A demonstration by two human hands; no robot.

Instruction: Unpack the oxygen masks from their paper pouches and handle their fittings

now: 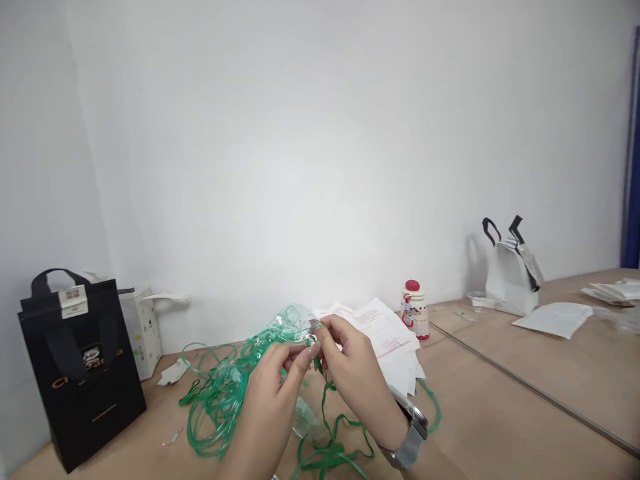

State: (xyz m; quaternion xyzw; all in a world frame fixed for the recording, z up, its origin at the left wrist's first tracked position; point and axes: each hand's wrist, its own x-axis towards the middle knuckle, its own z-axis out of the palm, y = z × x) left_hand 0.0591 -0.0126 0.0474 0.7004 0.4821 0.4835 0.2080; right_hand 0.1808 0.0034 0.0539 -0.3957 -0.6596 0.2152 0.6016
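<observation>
A clear plastic oxygen mask (293,316) is held up in front of me at the middle of the table. My right hand (356,365) is closed on the mask's near edge, thumb and fingers pinching. Beside it, my left hand (274,381) is also closed, its fingertips pinching the green elastic strap at the same edge; the exact grip is partly hidden. The strap (324,403) hangs down from between the hands toward the table. Left of my hands lies a tangled heap of green tubing (217,413) with clear plastic parts among it.
A black paper bag (85,400) and a white box (145,340) stand at left. Printed papers (383,330) lie behind my right hand, near a red-capped bottle (415,310). A white bag (510,280) and flat packets (553,320) are at right, beyond the table seam (530,384).
</observation>
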